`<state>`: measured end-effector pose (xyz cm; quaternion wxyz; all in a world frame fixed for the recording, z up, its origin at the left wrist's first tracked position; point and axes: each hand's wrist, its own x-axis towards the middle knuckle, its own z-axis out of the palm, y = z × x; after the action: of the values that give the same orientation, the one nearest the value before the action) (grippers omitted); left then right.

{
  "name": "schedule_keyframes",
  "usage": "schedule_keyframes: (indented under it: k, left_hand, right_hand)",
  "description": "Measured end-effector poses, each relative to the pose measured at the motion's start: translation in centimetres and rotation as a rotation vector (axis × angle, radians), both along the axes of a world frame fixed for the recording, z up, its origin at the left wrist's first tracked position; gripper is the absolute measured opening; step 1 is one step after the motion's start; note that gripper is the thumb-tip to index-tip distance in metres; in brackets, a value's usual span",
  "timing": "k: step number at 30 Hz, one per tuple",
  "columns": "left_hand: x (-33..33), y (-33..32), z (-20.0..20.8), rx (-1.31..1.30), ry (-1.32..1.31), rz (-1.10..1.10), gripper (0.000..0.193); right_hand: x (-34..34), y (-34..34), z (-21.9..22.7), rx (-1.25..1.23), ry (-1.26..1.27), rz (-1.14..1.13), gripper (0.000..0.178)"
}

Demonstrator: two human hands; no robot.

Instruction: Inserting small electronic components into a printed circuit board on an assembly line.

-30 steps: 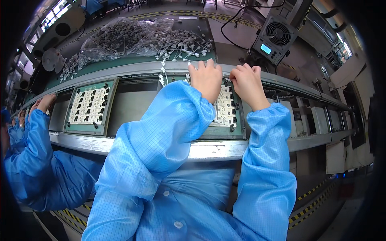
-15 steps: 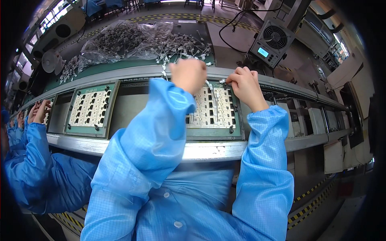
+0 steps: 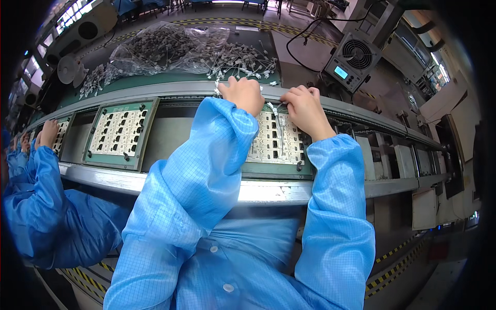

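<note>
My left hand (image 3: 244, 96) is closed above the far edge of the circuit board panel. White plug ends of wire leads (image 3: 217, 89) stick out at its left side, by the index finger. My right hand (image 3: 308, 112) hovers over the panel's far right part, its thumb and fingers pinched together. What is between those fingertips is too small to make out. Just left of them, a wire lead (image 3: 279, 129) with white plugs lies across the panel (image 3: 264, 169), a white board in a green frame with rows of black parts. My left sleeve and hand hide the panel's left side.
A second panel (image 3: 118, 135) sits on the rails to the left. Beyond the far rail (image 3: 181, 89) lies a heap of wire leads (image 3: 165, 46) in clear plastic. A fan unit with a lit display (image 3: 353, 58) stands far right. A co-worker's hand (image 3: 49, 133) is at left.
My right hand has moved left, from the panel's far right corner toward the lying wire lead. My left hand, blurred before, has slowed near the far rail.
</note>
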<state>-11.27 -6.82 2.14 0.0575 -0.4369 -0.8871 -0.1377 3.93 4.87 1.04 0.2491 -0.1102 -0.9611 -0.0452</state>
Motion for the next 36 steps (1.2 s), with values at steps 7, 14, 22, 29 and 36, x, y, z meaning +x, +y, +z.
schedule_keyframes:
  k: [7, 14, 22, 29, 36]
  left_hand:
    - [-0.3, -0.9, -1.1, 0.180, -0.025, -0.251, 0.014]
    - [0.7, -2.0, 0.3, -0.010, 0.277, -0.209, 0.017]
    - [0.8, -1.7, -0.2, 0.010, 0.266, -0.268, 0.016]
    - [0.8, -1.5, -0.8, 0.101, 0.226, -0.310, 0.016]
    - [0.9, -1.6, -0.1, 0.055, 0.144, -0.333, 0.016]
  right_hand:
    - [2.0, 0.8, 0.4, -0.150, 0.048, -0.025, 0.011]
    - [1.4, -0.8, 1.6, -0.007, 0.024, -0.096, 0.016]
    - [-2.4, -1.8, 1.2, -0.052, 0.025, -0.124, 0.026]
    - [-1.4, -1.7, 1.8, 0.058, 0.038, -0.066, 0.022]
    - [0.6, 0.2, 2.8, -0.108, -0.139, -0.107, 0.024]
